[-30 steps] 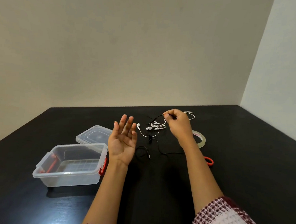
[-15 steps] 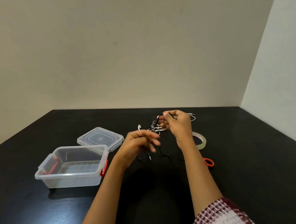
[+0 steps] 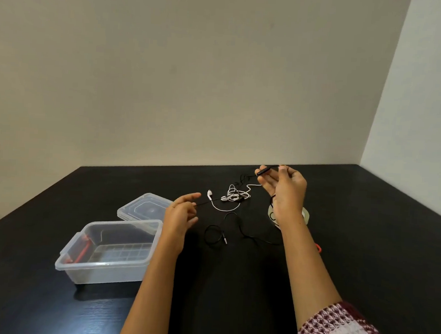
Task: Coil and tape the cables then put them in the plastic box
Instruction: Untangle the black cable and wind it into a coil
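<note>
A black earphone cable (image 3: 246, 236) trails over the dark table, with its plug end looped near the middle. My right hand (image 3: 285, 195) pinches the cable's inline piece, lifted above the table. My left hand (image 3: 182, 213) pinches a stretch of the same black cable near a white earbud. A tangled white earphone cable (image 3: 231, 196) lies between my hands. The clear plastic box (image 3: 108, 266) stands open at the left. A roll of clear tape (image 3: 305, 215) lies behind my right wrist, mostly hidden.
The box's clear lid (image 3: 143, 208) lies flat behind the box. Red latches show on the box's left side. An orange scissors handle (image 3: 318, 248) peeks out right of my right forearm. Walls close the table's far and right sides.
My left hand turned from an open raised palm to pinching the black cable and drew it left. My right hand lifted the cable's other end up and to the right.
</note>
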